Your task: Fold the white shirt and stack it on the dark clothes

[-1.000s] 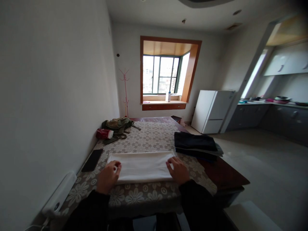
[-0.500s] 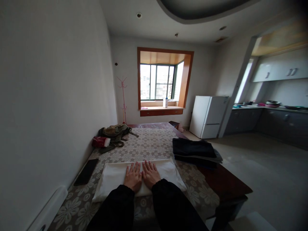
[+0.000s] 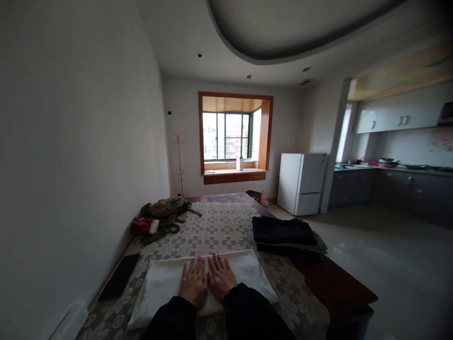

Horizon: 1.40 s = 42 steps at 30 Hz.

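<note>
both hands lay flat, palms down, fingers stretched and pointing away from the person, side by side on a folded white cloth. left hand and right hand were just beside each other, thumbs nearly touching, at the middle of the cloth; neither gripped anything, both were spread open and pressing on the fabric. dark sleeves covered both forearms. the cloth was a long rectangle at the near end of the table, its long axis running left to right across the view, short sides pointing toward the wall on the left and the open floor on the right; near edge was close to the table's near edge, and the right end looked a bit tilted toward the person. it rested on a flower-patterned tablecloth. a stack of folded dark clothes sat on the right side of the table, just beyond the cloth's right end, apart from it. a dark phone lay flat left of the cloth near the wall. further back on the left were a green bag and a red and white packet just beside it. past the table were a window, a pink coat stand and a white fridge; kitchen counter at far right.
</note>
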Motion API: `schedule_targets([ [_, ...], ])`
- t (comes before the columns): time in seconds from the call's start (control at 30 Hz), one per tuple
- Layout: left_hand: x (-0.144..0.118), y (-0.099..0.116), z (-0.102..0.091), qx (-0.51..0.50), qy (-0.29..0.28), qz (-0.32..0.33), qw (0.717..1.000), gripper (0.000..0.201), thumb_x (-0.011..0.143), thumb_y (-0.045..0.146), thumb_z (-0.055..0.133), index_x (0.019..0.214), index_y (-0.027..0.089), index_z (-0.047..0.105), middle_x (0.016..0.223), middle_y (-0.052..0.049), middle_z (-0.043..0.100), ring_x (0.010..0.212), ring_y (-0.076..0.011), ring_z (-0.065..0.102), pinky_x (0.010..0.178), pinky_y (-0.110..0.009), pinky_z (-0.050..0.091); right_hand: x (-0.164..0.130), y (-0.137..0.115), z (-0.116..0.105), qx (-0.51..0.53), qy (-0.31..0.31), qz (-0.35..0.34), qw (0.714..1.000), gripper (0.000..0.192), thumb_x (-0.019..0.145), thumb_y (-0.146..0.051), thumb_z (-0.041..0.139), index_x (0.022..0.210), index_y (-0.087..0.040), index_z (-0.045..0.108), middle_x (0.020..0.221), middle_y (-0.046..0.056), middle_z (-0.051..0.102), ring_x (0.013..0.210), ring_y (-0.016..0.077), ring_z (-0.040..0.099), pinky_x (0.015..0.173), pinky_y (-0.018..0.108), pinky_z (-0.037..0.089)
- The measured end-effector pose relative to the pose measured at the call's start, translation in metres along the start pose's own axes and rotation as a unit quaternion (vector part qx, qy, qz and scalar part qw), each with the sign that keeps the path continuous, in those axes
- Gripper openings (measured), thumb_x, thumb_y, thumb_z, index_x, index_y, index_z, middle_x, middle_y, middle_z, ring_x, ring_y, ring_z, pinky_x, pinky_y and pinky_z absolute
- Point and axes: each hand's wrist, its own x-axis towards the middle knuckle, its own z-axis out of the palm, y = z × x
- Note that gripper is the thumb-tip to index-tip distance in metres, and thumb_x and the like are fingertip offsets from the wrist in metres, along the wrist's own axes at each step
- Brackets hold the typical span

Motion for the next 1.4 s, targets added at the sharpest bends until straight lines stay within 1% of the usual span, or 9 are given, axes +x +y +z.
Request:
schedule_targets([
  [0.1, 0.000, 0.000, 0.001, 0.005, -0.006, -0.001, 1.000, 0.062, 0.099, 0.041, 0.024, 0.158, 0.023, 0.027, 0.167, -0.003, 0.026, 0.155, -0.0281, 0.021, 0.125, -0.053, 0.018, 0.002, 0.002, 0.003, 0.003, -0.001, -0.001, 1.000, 0.062, 0.100, -0.038, 0.034, 0.158, -0.016, 0.033, 0.166, 0.012, 0.024, 0.155, 0.0312, 0.018, 0.124, 0.055, 0.016],
  [0.23, 0.001, -0.001, 0.005, 0.002, -0.001, 0.000, 1.000, 0.061, 0.099, 0.041, 0.023, 0.158, 0.024, 0.026, 0.166, -0.002, 0.026, 0.155, -0.0276, 0.020, 0.125, -0.053, 0.017, 0.003, 0.005, 0.007, 0.005, 0.013, -0.007, 1.000, 0.062, 0.100, -0.038, 0.035, 0.159, -0.018, 0.033, 0.165, 0.011, 0.025, 0.154, 0.0310, 0.020, 0.124, 0.055, 0.016],
  [0.4, 0.004, -0.004, 0.011, 0.002, 0.001, 0.005, 1.000, 0.061, 0.099, 0.042, 0.024, 0.158, 0.025, 0.026, 0.166, -0.002, 0.027, 0.156, -0.0270, 0.019, 0.125, -0.053, 0.017, 0.003, 0.008, 0.010, 0.008, 0.019, -0.013, 1.000, 0.061, 0.101, -0.038, 0.034, 0.159, -0.020, 0.033, 0.166, 0.009, 0.019, 0.154, 0.0316, 0.021, 0.124, 0.054, 0.017],
  [0.6, 0.004, -0.001, 0.006, -0.017, 0.008, -0.007, 1.000, 0.062, 0.099, 0.041, 0.025, 0.158, 0.025, 0.027, 0.167, -0.004, 0.026, 0.155, -0.0277, 0.020, 0.124, -0.054, 0.018, 0.003, 0.007, 0.002, 0.015, -0.003, -0.022, 1.000, 0.063, 0.100, -0.042, 0.037, 0.159, -0.021, 0.032, 0.167, 0.008, 0.017, 0.155, 0.0312, 0.014, 0.124, 0.056, 0.016],
  [0.73, -0.001, 0.002, 0.003, -0.025, -0.004, -0.020, 0.999, 0.062, 0.098, 0.042, 0.025, 0.158, 0.025, 0.029, 0.166, -0.004, 0.029, 0.155, -0.0289, 0.020, 0.124, -0.055, 0.016, -0.001, 0.003, -0.003, 0.009, -0.012, -0.017, 1.000, 0.064, 0.099, -0.043, 0.037, 0.159, -0.020, 0.033, 0.167, 0.008, 0.016, 0.155, 0.0324, 0.014, 0.124, 0.058, 0.015],
  [0.8, -0.004, 0.003, 0.004, -0.022, -0.012, -0.028, 0.999, 0.062, 0.097, 0.041, 0.025, 0.157, 0.026, 0.030, 0.166, -0.003, 0.029, 0.155, -0.0301, 0.021, 0.124, -0.057, 0.016, -0.005, 0.002, -0.002, 0.010, -0.011, -0.024, 1.000, 0.062, 0.099, -0.042, 0.037, 0.158, -0.023, 0.035, 0.167, 0.007, 0.017, 0.155, 0.0324, 0.016, 0.123, 0.059, 0.015],
  [0.93, -0.008, 0.002, 0.005, -0.017, -0.016, -0.017, 1.000, 0.062, 0.097, 0.041, 0.023, 0.158, 0.029, 0.026, 0.166, -0.002, 0.028, 0.155, -0.0303, 0.022, 0.124, -0.059, 0.015, -0.009, 0.001, 0.003, 0.022, -0.006, -0.040, 0.999, 0.059, 0.100, -0.040, 0.034, 0.158, -0.027, 0.035, 0.165, 0.005, 0.025, 0.154, 0.0309, 0.020, 0.123, 0.059, 0.016],
  [1.13, -0.010, 0.003, 0.000, -0.012, -0.026, -0.015, 0.999, 0.063, 0.097, 0.041, 0.024, 0.158, 0.028, 0.025, 0.167, -0.002, 0.025, 0.155, -0.0297, 0.020, 0.124, -0.058, 0.014, -0.012, -0.002, 0.001, 0.025, -0.009, -0.030, 0.999, 0.059, 0.100, -0.039, 0.033, 0.158, -0.026, 0.034, 0.165, 0.004, 0.026, 0.154, 0.0301, 0.021, 0.124, 0.057, 0.017],
  [1.4, -0.008, 0.000, 0.005, -0.021, -0.016, -0.021, 0.999, 0.063, 0.096, 0.041, 0.026, 0.158, 0.030, 0.029, 0.167, 0.000, 0.026, 0.155, -0.0278, 0.020, 0.125, -0.056, 0.014, -0.011, -0.002, 0.000, 0.033, -0.006, -0.029, 0.999, 0.060, 0.099, -0.039, 0.034, 0.158, -0.027, 0.035, 0.165, 0.005, 0.027, 0.154, 0.0305, 0.022, 0.124, 0.056, 0.016],
])
